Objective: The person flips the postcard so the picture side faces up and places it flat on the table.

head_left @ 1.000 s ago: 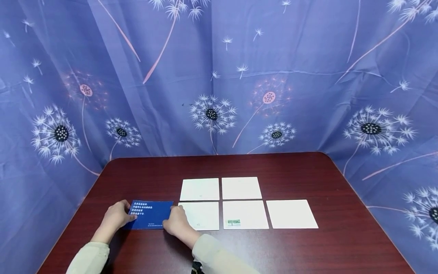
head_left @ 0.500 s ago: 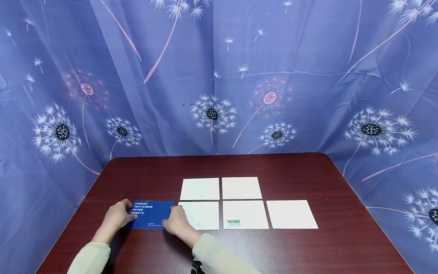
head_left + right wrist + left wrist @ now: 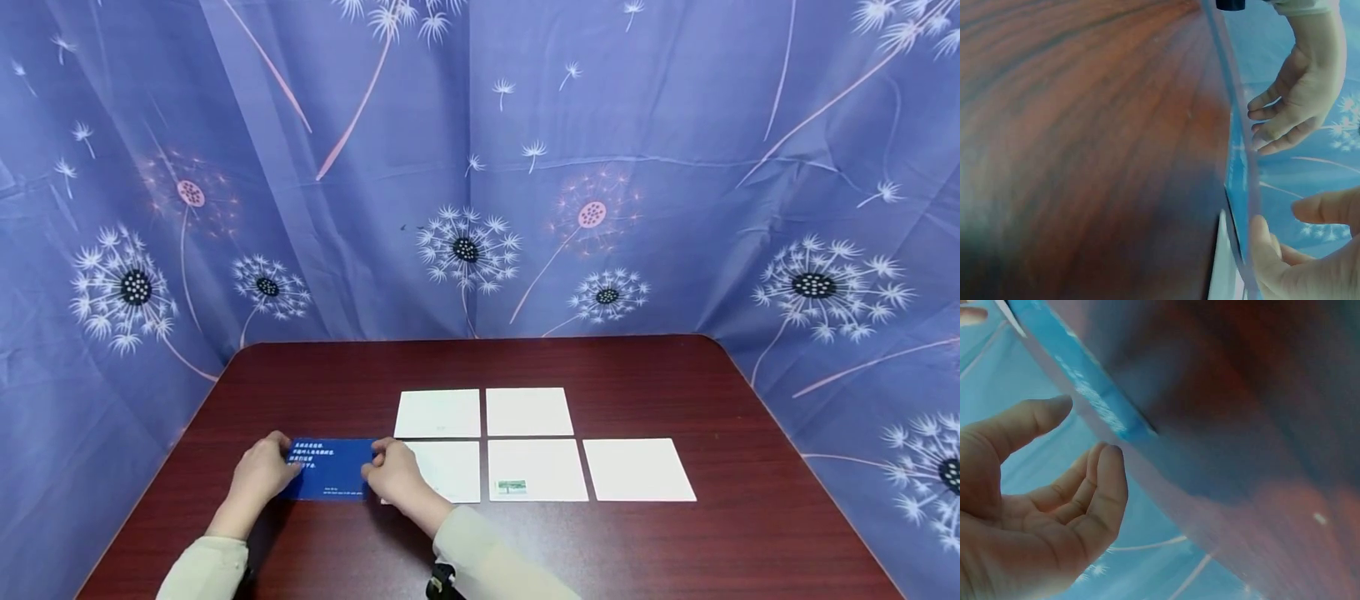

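A blue card with white lettering lies flat on the dark red table, leftmost in the lower row. By its left edge is my left hand; in the left wrist view that hand has its thumb and fingers apart, with a gap between them and the card. My right hand hovers over the card's right edge and partly covers the neighbouring white card. The right wrist view has the right hand's thumb and fingers spread, holding nothing.
Two white cards, upper left and upper right, lie behind. To the right are a white card with a small green picture and a plain white card. The wooden table ends at a blue dandelion-print curtain.
My right hand has lifted slightly and shifted right off the blue card's edge. The left hand has eased up a little too. The cards have stayed put.
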The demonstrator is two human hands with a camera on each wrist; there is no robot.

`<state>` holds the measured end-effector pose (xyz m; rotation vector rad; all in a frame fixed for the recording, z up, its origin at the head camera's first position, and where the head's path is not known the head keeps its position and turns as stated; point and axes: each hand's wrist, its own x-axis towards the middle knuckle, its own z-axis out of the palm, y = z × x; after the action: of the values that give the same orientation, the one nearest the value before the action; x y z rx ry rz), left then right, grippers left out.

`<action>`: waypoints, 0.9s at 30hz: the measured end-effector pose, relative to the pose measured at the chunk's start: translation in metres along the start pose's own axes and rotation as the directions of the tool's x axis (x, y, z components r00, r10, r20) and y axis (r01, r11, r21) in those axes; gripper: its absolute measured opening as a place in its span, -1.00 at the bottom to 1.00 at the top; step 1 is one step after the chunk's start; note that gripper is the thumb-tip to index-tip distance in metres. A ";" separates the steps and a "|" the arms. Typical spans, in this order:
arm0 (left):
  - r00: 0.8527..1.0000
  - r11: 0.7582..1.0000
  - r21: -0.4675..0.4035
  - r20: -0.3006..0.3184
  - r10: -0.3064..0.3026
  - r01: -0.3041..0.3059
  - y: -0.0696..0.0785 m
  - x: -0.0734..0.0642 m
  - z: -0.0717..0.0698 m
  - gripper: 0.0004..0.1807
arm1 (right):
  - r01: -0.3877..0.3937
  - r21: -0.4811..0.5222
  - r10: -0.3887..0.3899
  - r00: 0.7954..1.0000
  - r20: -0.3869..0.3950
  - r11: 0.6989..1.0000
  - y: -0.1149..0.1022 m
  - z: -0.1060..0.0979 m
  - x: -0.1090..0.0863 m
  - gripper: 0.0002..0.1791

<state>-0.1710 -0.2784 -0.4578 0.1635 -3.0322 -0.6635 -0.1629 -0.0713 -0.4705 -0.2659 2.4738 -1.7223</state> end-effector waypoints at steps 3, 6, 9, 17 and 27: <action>0.999 0.999 -0.043 -0.025 0.026 -0.027 0.009 -0.002 0.000 -0.57 | 0.035 0.062 -0.034 0.999 -0.016 0.997 -0.001 -0.008 0.002 -0.65; 0.998 0.992 -0.113 -0.046 0.050 -0.055 0.021 -0.005 0.001 -0.57 | 0.054 0.110 -0.052 0.998 -0.020 0.992 -0.001 -0.016 0.003 -0.65; 0.996 0.981 -0.183 -0.069 0.055 -0.066 0.035 -0.008 0.002 -0.58 | 0.069 0.122 -0.067 0.998 -0.019 0.990 0.000 -0.024 0.002 -0.65; 0.996 0.924 -0.374 -0.077 0.053 -0.078 0.067 -0.015 0.004 -0.57 | 0.105 0.079 -0.104 0.995 -0.012 0.991 0.006 -0.053 -0.001 -0.55; 0.999 0.802 -0.597 0.003 0.038 -0.029 0.091 -0.021 0.019 -0.52 | 0.102 0.041 -0.101 0.995 -0.015 0.994 0.019 -0.090 -0.013 -0.40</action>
<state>-0.1601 -0.1862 -0.4369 0.0793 -2.6519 -1.5713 -0.1691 0.0206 -0.4572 -0.3842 2.4701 -1.8173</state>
